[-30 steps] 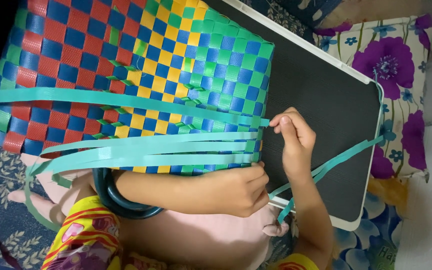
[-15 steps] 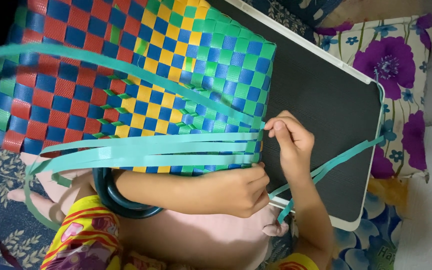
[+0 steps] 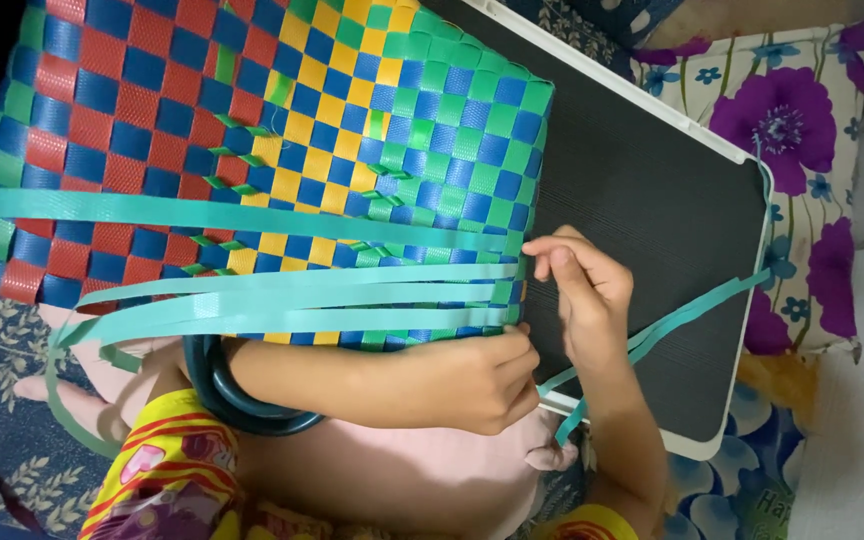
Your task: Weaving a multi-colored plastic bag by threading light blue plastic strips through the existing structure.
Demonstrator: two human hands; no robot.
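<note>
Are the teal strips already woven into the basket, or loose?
Mostly loose: the teal strips lie over the woven basket, free ends trailing left; only their right ends enter the weave.

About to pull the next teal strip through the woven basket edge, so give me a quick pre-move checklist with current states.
1. Left hand pressed on the multicoloured woven plastic basket at its edge: ok.
2. Right hand at the basket's corner, fingers curled there: ok.
3. Strip pinched by right fingers: cannot tell.
4. Loose teal plastic strips lying flat, unknotted: ok.
5. Trailing teal strip end lies across the black white-rimmed board: ok.
</note>
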